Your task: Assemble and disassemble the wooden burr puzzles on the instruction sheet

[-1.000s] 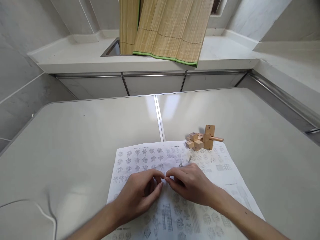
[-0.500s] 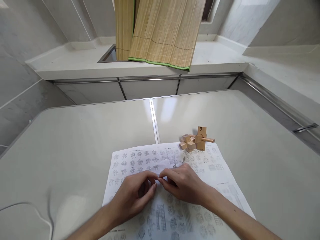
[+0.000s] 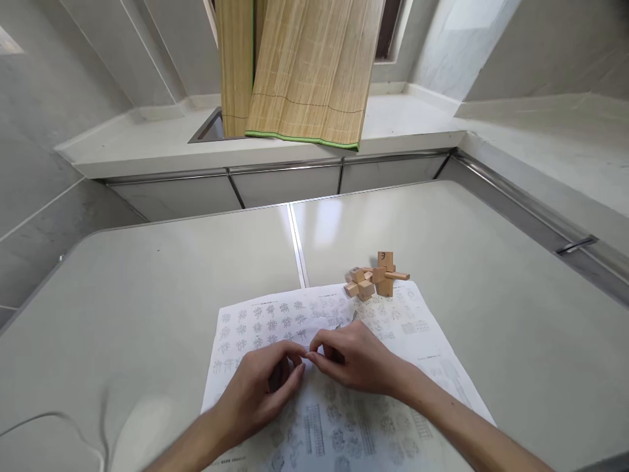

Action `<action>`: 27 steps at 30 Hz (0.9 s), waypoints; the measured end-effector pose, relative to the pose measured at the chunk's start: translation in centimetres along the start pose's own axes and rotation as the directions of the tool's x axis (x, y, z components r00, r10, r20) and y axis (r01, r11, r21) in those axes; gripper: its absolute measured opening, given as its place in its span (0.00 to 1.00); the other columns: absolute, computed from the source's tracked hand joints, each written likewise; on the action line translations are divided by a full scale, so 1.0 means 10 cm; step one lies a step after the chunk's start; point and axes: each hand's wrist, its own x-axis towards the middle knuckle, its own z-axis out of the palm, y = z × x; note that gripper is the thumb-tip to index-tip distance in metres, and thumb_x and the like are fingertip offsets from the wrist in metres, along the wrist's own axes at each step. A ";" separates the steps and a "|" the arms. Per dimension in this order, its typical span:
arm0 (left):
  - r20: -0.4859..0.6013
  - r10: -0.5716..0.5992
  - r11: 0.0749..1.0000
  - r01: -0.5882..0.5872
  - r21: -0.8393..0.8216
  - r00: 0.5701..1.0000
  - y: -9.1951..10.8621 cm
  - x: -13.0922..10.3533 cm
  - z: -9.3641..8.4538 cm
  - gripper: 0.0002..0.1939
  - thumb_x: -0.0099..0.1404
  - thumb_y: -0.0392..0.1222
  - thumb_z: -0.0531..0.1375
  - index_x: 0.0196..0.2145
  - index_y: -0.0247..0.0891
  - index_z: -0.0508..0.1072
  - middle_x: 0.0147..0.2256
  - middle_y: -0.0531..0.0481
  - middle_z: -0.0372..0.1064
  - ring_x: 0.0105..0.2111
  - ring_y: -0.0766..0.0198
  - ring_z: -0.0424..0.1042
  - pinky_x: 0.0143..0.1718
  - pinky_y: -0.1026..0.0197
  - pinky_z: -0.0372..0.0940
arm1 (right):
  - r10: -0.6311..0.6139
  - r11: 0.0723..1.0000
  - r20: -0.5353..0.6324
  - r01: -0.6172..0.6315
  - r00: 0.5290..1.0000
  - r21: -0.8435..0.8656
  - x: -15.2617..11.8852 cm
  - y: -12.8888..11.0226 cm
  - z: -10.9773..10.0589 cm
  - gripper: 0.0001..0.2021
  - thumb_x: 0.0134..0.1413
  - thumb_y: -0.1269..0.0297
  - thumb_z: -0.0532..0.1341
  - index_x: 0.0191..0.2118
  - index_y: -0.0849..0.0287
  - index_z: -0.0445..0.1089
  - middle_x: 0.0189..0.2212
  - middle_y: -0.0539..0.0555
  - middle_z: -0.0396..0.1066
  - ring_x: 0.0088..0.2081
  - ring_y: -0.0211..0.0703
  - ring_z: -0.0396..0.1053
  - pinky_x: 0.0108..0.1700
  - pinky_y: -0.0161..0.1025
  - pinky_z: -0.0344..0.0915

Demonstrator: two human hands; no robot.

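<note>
1. One printed sheet (image 3: 322, 406) lies flat on the near part of the desk (image 3: 147, 314), carrying rows of small figures too faint to read.

2. Left hand (image 3: 268, 377) and right hand (image 3: 351, 357) meet at the fingertips over the middle of the sheet. The right thumb and index finger come together at the left index tip, while the left thumb stands apart; the other fingers are curled. Whether anything tiny is pinched there, I cannot tell.

3. Two wooden forms sit close together at the sheet's far edge, beyond the right hand: a block cluster (image 3: 362, 286) and a wooden cross (image 3: 386, 275) with a rod (image 3: 401, 276) jutting rightward.

4. Over the last second only the viewpoint has shifted noticeably; hands and wooden forms have kept their arrangement. By my judgement, nothing was picked up or set down in that span.

5. Farther out, a pale cable (image 3: 49, 414) rests on the desk, well apart from the left hand.

6. Beyond the desk, a sink (image 3: 205, 126) is set into the ledge (image 3: 147, 144), partly hidden by a bamboo mat (image 3: 309, 78); its contents cannot be made out.
</note>
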 end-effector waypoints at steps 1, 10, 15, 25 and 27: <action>-0.004 0.004 1.000 -0.004 0.002 1.000 0.00 0.00 0.00 0.10 0.76 0.40 0.54 0.47 0.41 0.76 0.25 0.57 0.66 0.23 0.69 0.62 0.26 0.67 0.59 | 0.010 1.000 0.002 -0.010 1.000 0.024 0.00 0.01 -0.01 0.08 0.70 0.65 0.61 0.38 0.57 0.76 0.20 0.44 0.72 0.20 0.33 0.66 0.27 0.31 0.58; 0.013 0.003 0.999 -0.003 0.038 1.000 -0.04 -0.03 -0.01 0.09 0.75 0.40 0.55 0.46 0.41 0.75 0.25 0.57 0.66 0.22 0.69 0.61 0.25 0.67 0.58 | 0.116 0.991 -0.123 -0.107 0.986 0.075 0.05 0.03 -0.05 0.10 0.69 0.64 0.59 0.35 0.57 0.73 0.18 0.43 0.63 0.19 0.33 0.59 0.25 0.33 0.54; -0.003 0.004 0.999 -0.004 0.036 1.000 -0.07 -0.05 0.02 0.09 0.74 0.39 0.55 0.45 0.41 0.75 0.24 0.57 0.66 0.22 0.69 0.60 0.26 0.66 0.58 | 0.116 0.993 -0.151 -0.113 0.982 0.034 0.04 0.04 0.00 0.10 0.70 0.63 0.59 0.34 0.57 0.72 0.18 0.43 0.63 0.19 0.33 0.59 0.25 0.33 0.52; -0.008 -0.009 1.000 0.009 0.024 1.000 -0.02 -0.06 0.02 0.09 0.73 0.39 0.56 0.44 0.40 0.76 0.24 0.57 0.66 0.22 0.69 0.61 0.26 0.66 0.58 | 0.126 0.992 -0.136 -0.129 0.983 -0.013 0.01 0.08 0.05 0.09 0.71 0.65 0.58 0.36 0.56 0.72 0.18 0.43 0.65 0.19 0.34 0.59 0.26 0.33 0.53; -0.011 -0.010 1.000 0.010 0.025 1.000 -0.01 -0.05 0.01 0.09 0.73 0.38 0.56 0.44 0.40 0.76 0.24 0.57 0.66 0.22 0.69 0.61 0.26 0.66 0.59 | 0.120 0.992 -0.136 -0.125 0.983 -0.027 0.00 0.08 0.05 0.09 0.71 0.65 0.58 0.36 0.56 0.72 0.18 0.43 0.65 0.19 0.34 0.59 0.26 0.33 0.53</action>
